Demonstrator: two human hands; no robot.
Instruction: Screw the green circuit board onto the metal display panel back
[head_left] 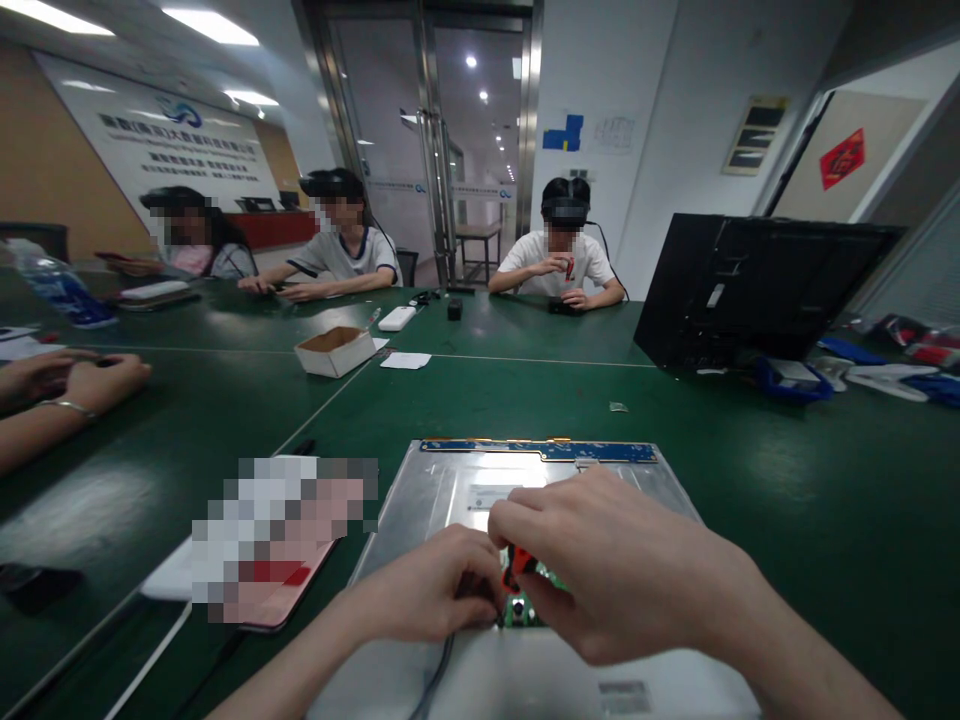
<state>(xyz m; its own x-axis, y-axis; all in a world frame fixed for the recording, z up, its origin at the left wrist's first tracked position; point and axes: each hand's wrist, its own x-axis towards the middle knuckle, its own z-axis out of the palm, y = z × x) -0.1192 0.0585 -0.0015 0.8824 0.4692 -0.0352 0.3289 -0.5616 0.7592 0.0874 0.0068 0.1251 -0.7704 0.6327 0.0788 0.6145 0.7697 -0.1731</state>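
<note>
A silver metal display panel point(431, 490) lies on the table in front of me, with a blue circuit strip point(495, 452) along its far edge. A small green circuit board point(525, 612) sits at its middle, mostly covered by my hands. My right hand point(615, 550) is closed around a red and black screwdriver point(517, 565), held over the board; its tip is hidden. At the board's left edge, my left hand point(442, 580) has its fingers pinched together, and what they grip is hidden. A dark cable point(435, 680) runs from below that hand toward me.
Left of the panel lies a phone point(300, 590), beside a white blurred item point(169, 575). Farther off are an open cardboard box point(337, 352), a black monitor point(757, 285) and a water bottle point(64, 285). Several people sit around the green table point(525, 395); another person's hands point(97, 385) rest at left.
</note>
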